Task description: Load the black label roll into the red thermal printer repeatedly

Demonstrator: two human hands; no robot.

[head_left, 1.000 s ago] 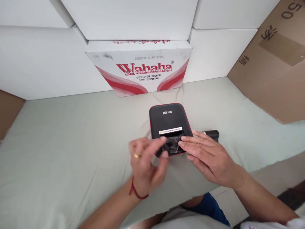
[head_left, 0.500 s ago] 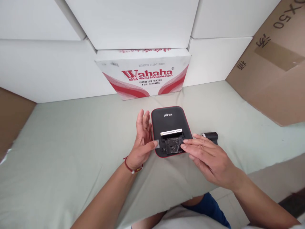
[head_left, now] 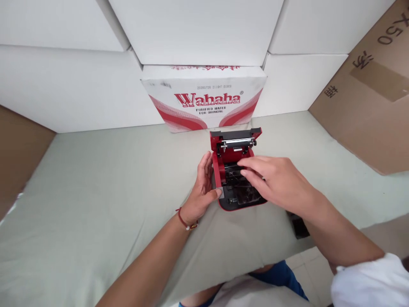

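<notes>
A black-and-red portable label printer (head_left: 243, 207) sits on the cloth. Its lid (head_left: 236, 135) stands raised, showing a metal bar and a roller beneath. My left hand (head_left: 201, 192) grips the printer's left side, thumb on the grey latch (head_left: 220, 193). Inside the red compartment lies a glossy black roll (head_left: 231, 174), with a strip of its film (head_left: 247, 195) hanging over the front. My right hand (head_left: 271, 177) reaches in from the right, fingers closed on the roll; their tips partly hide it. Under my right forearm is a dark object (head_left: 299, 226), partly covered.
A Wahaha water carton (head_left: 207, 102) stands just behind the printer, against stacked white boxes (head_left: 198, 30). Brown cardboard (head_left: 377, 98) rises at the right, and another brown box (head_left: 22, 149) at the left. Pale green cloth (head_left: 111, 192) covers the surface, whose front edge is near my legs.
The printer's lid has swung up. My right hand has moved from the film strip at the front into the compartment. The dark object at the right now lies closer to the front edge.
</notes>
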